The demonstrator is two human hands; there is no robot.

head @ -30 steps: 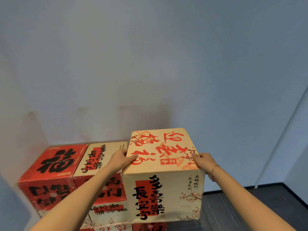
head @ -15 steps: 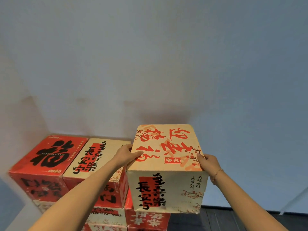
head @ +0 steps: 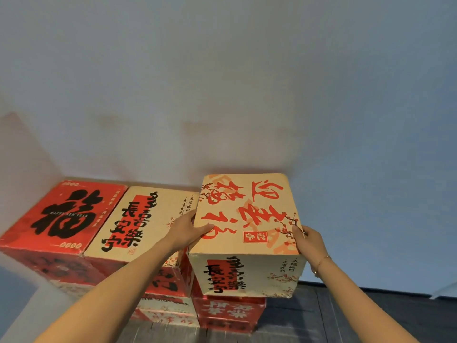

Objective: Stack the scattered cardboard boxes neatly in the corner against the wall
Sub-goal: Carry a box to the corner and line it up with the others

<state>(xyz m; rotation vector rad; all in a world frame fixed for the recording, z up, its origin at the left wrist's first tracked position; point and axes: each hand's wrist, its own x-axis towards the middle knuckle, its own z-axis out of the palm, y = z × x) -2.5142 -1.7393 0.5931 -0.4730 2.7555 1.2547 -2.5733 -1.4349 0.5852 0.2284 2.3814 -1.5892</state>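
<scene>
Both hands, left point(head: 184, 231) and right point(head: 308, 240), clasping tan box point(head: 247, 219), now nearer the wall point(head: 222, 95), stacked boxes point(head: 103, 219) at 9 o'clock, bare floor point(head: 358, 315) at 4 o'clock

Held box point(head: 247, 226): a second ago it stood out in front of the beige box point(head: 146, 219), hiding that box's right part; now it is beside it to the right, at the wall point(head: 222, 95), over the lower red box point(head: 230, 313).
Held box height: its top now sits nearer level with the beige box's top.
Beige box: its whole top print now shows.
Left hand point(head: 184, 230): moved right with the held box's left edge, clear of the beige box's centre.
Right hand point(head: 305, 240): carried right along with the box.
</scene>
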